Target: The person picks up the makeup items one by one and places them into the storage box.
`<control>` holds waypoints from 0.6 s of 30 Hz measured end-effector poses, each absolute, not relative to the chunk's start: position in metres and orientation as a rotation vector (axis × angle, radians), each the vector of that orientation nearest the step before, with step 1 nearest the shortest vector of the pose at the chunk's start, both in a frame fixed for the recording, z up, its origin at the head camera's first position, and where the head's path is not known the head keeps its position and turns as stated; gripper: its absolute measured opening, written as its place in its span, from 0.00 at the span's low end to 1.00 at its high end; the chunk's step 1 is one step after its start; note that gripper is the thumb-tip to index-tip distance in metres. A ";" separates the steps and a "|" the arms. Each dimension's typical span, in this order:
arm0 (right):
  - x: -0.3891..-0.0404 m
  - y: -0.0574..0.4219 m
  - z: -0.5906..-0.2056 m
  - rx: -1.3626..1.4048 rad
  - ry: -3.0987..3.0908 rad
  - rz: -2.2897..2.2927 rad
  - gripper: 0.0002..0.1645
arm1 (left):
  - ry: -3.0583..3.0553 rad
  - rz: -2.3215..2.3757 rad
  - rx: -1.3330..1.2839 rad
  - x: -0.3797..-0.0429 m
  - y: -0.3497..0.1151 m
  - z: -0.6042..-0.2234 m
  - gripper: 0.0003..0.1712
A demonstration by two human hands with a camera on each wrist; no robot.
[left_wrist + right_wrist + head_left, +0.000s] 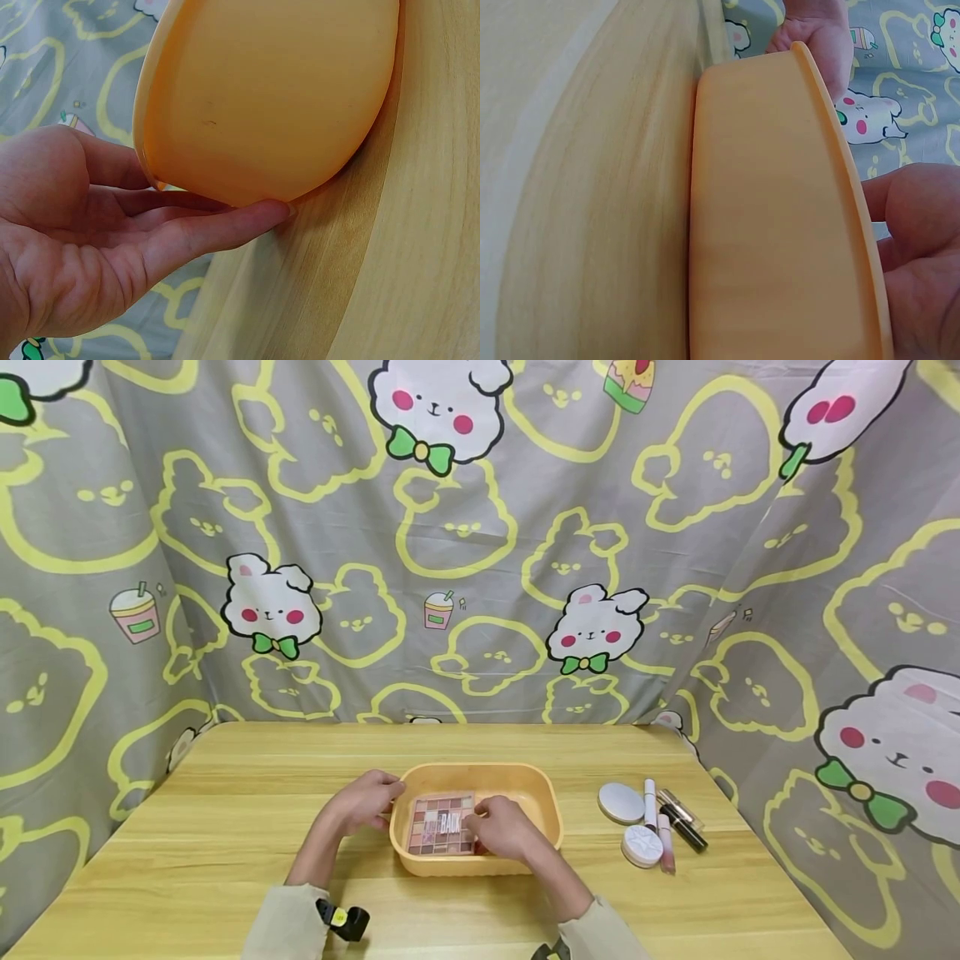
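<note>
A yellow-orange plastic basin (pixel 551 827) stands on the wooden table. Inside its left part lies an eyeshadow palette (pixel 431 827) with a grid of coloured squares and "BACK" lettering. My left hand (pixel 371 802) holds the basin's left end; the left wrist view shows its fingers at the rim and outer wall (pixel 262 112). Reaching in over the near rim, my right hand (pixel 504 831) grips the palette's right edge. In the right wrist view the basin's wall (pixel 772 202) hides the right fingertips and the palette. Something small and reddish shows partly beneath the right hand.
Right of the basin lie a round silver compact (pixel 621 802), a round white case (pixel 642 846), a white tube (pixel 649 802), a pink lip gloss tube (pixel 666 843), a black tube (pixel 684 828) and a clear, gold-toned tube (pixel 678 807). A patterned curtain (pixel 465 543) hangs behind the table.
</note>
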State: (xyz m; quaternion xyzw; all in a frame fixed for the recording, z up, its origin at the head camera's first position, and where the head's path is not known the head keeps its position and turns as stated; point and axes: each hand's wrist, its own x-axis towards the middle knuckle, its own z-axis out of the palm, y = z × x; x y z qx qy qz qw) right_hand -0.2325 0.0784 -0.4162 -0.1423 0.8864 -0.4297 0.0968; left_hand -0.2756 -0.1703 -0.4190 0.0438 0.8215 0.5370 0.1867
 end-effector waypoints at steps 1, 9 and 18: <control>-0.232 0.078 -0.416 -0.418 2.629 -1.266 0.19 | 2.314 1.510 0.125 -0.276 -0.170 -0.419 0.26; -0.233 0.078 -0.416 -0.420 2.657 -1.225 0.18 | 2.309 1.530 0.089 -0.275 -0.170 -0.420 0.25; -0.233 0.079 -0.417 -0.435 2.649 -1.243 0.14 | 2.318 1.539 0.084 -0.275 -0.170 -0.420 0.25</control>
